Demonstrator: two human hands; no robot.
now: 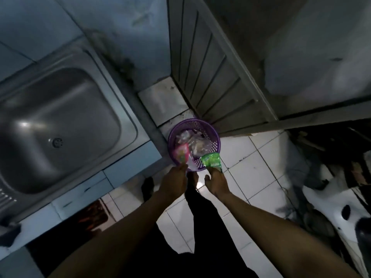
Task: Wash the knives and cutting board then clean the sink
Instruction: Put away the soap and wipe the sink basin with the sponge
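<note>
Both arms reach down and forward over a white tiled floor (251, 163) toward a purple basket (215, 141) standing on the floor at the right end of the surface (128, 163). The left hand (174, 183) is closed in a pinch on a pink wrapper (181, 155), whose upper end hangs over the near left side of the basket. The right hand (217, 183) pinches a green wrapper (211, 160) by its lower edge, with the thumb spread out to the left; the wrapper lies over the near right rim of the basket. Inside the basket sit crumpled clear plastic and other scraps, too blurred to name.

The sink (60, 121) is set into the surface on the left, well apart from the hands. Its steel bowl looks bare, with the drain (57, 142) showing near the middle and a ribbed draining part at the near left edge. No knife or cutting board can be made out.

A grey slatted door (210, 77) stands behind the basket. Dark clutter and something white lie on the floor at the right.
</note>
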